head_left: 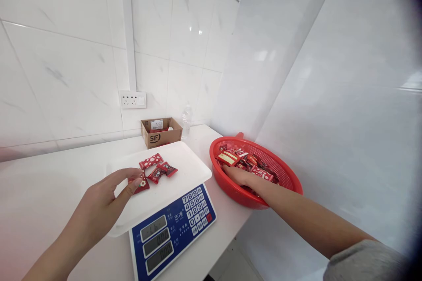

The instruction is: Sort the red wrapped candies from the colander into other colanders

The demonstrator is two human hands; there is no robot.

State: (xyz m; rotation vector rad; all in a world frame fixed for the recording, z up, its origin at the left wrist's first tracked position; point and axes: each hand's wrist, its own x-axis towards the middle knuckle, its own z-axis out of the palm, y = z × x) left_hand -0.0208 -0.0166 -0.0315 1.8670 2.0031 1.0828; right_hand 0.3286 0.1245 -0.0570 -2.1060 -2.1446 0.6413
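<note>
My left hand (pixel 105 197) hovers over the white pan of an electronic scale (pixel 184 162), thumb and forefinger pinched on a red wrapped candy (pixel 141 183). Several more red wrapped candies (pixel 158 167) lie on the pan just beyond it. My right hand (pixel 239 175) reaches into a red plastic basket (pixel 290 175) and rests among a heap of red wrapped candies (pixel 250 162); its fingers are buried in them.
The scale's blue front panel (pixel 174 228) with keypad and displays faces me. An open cardboard box (pixel 161 131) and a clear plastic bottle (pixel 186 118) stand at the back by the tiled wall. A wall socket (pixel 132 99) is above. The white counter's edge runs under the basket.
</note>
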